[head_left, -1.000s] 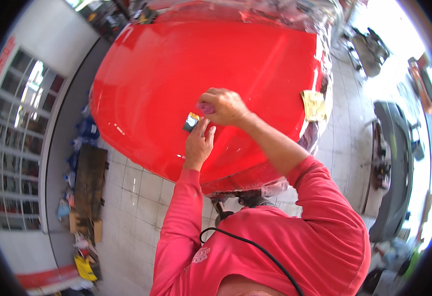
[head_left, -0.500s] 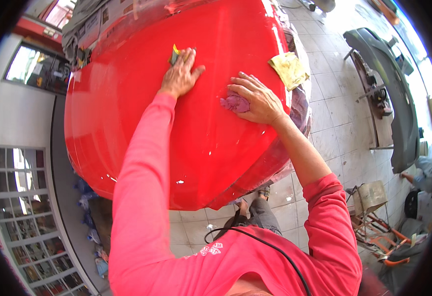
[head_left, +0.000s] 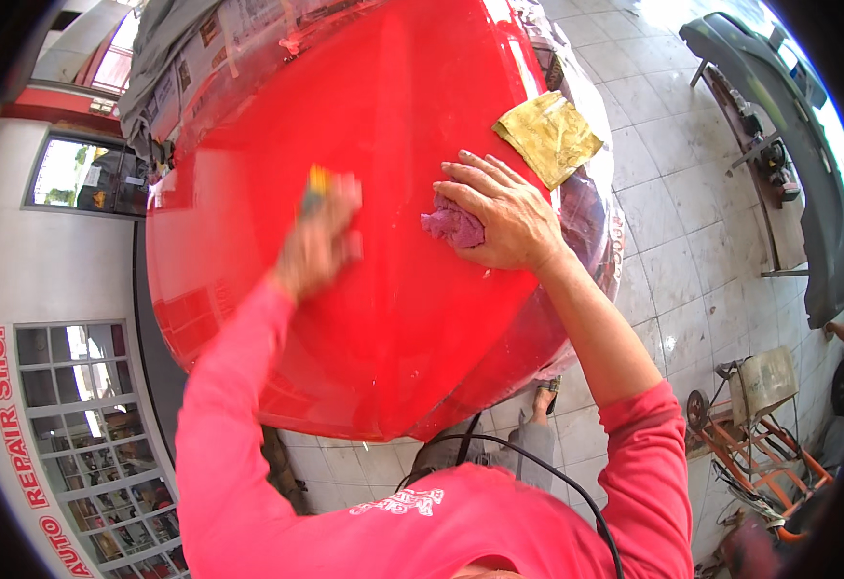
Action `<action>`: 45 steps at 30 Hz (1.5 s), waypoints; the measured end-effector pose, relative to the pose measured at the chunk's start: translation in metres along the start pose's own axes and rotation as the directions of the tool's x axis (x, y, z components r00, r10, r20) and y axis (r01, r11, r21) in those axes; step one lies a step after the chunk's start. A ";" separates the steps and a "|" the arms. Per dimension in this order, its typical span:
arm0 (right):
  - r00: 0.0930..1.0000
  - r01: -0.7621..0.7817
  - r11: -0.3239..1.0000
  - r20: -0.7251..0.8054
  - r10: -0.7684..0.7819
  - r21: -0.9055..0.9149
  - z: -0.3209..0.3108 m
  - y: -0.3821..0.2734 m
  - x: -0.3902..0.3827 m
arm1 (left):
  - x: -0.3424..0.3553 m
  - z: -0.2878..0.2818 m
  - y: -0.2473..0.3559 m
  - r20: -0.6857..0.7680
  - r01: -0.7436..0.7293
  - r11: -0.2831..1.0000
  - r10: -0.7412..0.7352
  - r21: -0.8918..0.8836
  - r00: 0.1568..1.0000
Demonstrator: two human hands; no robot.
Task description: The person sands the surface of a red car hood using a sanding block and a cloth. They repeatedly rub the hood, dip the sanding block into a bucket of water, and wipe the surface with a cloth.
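A glossy red car hood [head_left: 412, 318] lies in front of me. Blurred by motion, my left hand [head_left: 321, 241] is over its middle left, closed on a small yellow-and-dark pad [head_left: 315, 189]. Much of that pad is hidden under the fingers. On the right side of the hood, my right hand [head_left: 509, 212] grips a crumpled purple cloth [head_left: 453, 222] between thumb and fingers, its palm down. Just beyond this hand, a folded yellow cloth [head_left: 549, 138] rests on the hood's right edge.
Newspaper masking [head_left: 215, 68] and plastic sheeting [head_left: 591, 217] border the hood. A dark bumper [head_left: 789, 135] rests on a stand at the right. An orange-framed cart [head_left: 764, 454] stands at lower right. A black cable [head_left: 538, 473] runs across my front.
My left hand has swept toward me and slightly left with the pad. My right hand keeps its grip on the purple cloth with little movement. The whole view has shifted somewhat.
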State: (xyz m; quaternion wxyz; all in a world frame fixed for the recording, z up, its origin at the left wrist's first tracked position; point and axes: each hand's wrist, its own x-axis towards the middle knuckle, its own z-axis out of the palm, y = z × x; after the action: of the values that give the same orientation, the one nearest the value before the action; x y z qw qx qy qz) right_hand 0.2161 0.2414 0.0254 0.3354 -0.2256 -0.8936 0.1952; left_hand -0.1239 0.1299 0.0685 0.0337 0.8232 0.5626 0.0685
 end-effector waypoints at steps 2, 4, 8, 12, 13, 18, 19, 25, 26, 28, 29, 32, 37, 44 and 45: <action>1.000 0.024 0.999 0.002 -0.024 0.031 0.003 -0.009 0.006 | 0.096 -0.008 -0.078 -0.190 0.008 0.999 -0.001 0.036 0.982; 0.995 0.089 0.993 0.033 -0.092 0.082 0.016 -0.028 0.019 | 0.131 -0.012 -0.185 -0.232 0.145 0.935 -0.070 0.324 0.970; 1.000 0.005 0.999 -0.019 -0.005 0.033 0.008 -0.007 0.013 | 0.141 0.027 -0.119 -0.024 -0.119 0.553 0.243 0.824 0.970; 0.998 -0.050 0.999 -0.030 0.050 0.010 0.001 -0.005 0.011 | -0.037 0.007 0.031 -0.022 -0.029 0.994 0.032 0.101 0.999; 0.998 -0.057 0.998 -0.022 0.058 0.023 0.002 -0.004 0.010 | -0.077 0.007 0.051 0.054 -0.016 0.997 0.012 0.074 0.998; 0.998 -0.057 0.998 0.007 0.057 0.038 0.004 -0.013 0.011 | 0.032 -0.014 -0.044 0.024 -0.152 0.985 0.150 0.080 0.988; 0.998 -0.065 0.997 0.018 0.064 0.039 0.004 -0.013 0.009 | 0.088 -0.008 -0.076 -0.073 -0.156 0.984 0.162 0.084 0.984; 0.999 -0.022 0.998 0.041 0.020 0.053 0.003 -0.021 0.019 | 0.253 0.014 -0.190 -0.008 -0.090 0.414 0.229 0.906 0.973; 0.999 -0.025 0.998 0.037 0.023 0.055 0.003 -0.020 0.020 | 0.242 0.012 -0.172 0.038 -0.086 0.277 0.177 0.957 0.984; 0.999 -0.022 0.997 0.029 0.020 0.075 0.004 -0.015 0.018 | 0.155 0.018 -0.101 -0.320 -0.036 0.961 0.127 0.275 0.939; 0.998 -0.058 0.997 0.005 0.057 0.050 0.002 -0.009 0.013 | 0.114 0.012 -0.055 -0.217 -0.076 0.980 0.116 0.184 0.969; 0.996 -0.090 0.995 -0.007 0.090 0.044 0.004 -0.008 0.012 | -0.024 0.007 0.022 0.043 -0.032 0.998 0.030 0.061 0.999; 0.996 -0.085 0.995 -0.014 0.085 0.048 0.001 -0.005 0.013 | 0.051 -0.009 -0.046 0.025 -0.072 0.997 0.071 0.022 0.997; 0.999 0.014 0.992 0.043 -0.020 0.126 0.008 -0.024 0.017 | 0.267 0.006 -0.210 -0.341 0.340 0.871 -0.217 0.356 0.915; 0.999 -0.001 0.994 0.032 -0.003 0.110 0.007 -0.017 0.016 | 0.240 0.010 -0.192 0.039 -0.078 0.413 0.102 0.907 0.994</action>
State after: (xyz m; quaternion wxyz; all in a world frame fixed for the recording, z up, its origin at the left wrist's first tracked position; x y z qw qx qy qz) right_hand 0.1960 0.2343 0.0368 0.3331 -0.2031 -0.8868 0.2477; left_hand -0.2135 0.4238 0.0514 -0.4255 0.7394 0.4659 -0.2347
